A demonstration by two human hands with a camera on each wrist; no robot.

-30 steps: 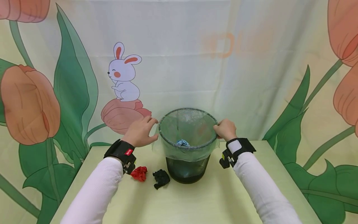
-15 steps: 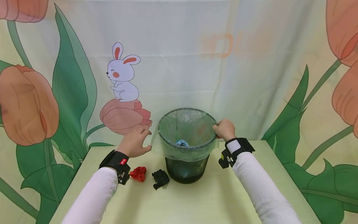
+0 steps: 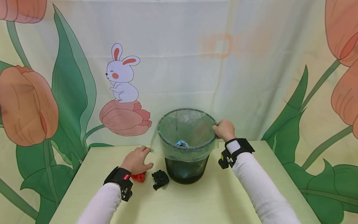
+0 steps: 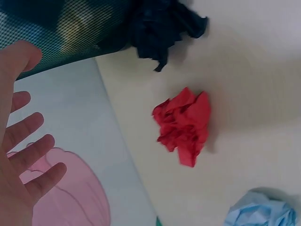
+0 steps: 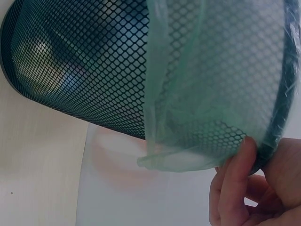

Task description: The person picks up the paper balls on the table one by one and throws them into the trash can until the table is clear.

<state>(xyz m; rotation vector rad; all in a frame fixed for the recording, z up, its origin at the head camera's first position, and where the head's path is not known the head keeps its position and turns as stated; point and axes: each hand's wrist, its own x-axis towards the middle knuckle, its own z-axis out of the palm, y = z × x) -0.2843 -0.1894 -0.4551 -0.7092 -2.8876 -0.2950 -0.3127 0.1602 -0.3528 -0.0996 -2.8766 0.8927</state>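
Note:
A black mesh wastebasket stands upright, its rim covered by a thin green bin liner. My right hand pinches the rim and liner on the right side; the right wrist view shows its thumb against the film. To the left of the basket, my left hand hovers with spread fingers, holding nothing. Just below it lies a crumpled red paper ball, partly hidden by the hand in the head view. A crumpled black ball lies between that and the basket.
A blue crumpled piece shows inside the basket. Low in the left wrist view, a light blue crumpled paper lies on the table. Behind the table hangs a printed curtain with a rabbit and tulips.
My left hand has left the basket's left rim and come down and toward me, over the red paper ball. My right hand keeps its grip on the rim.

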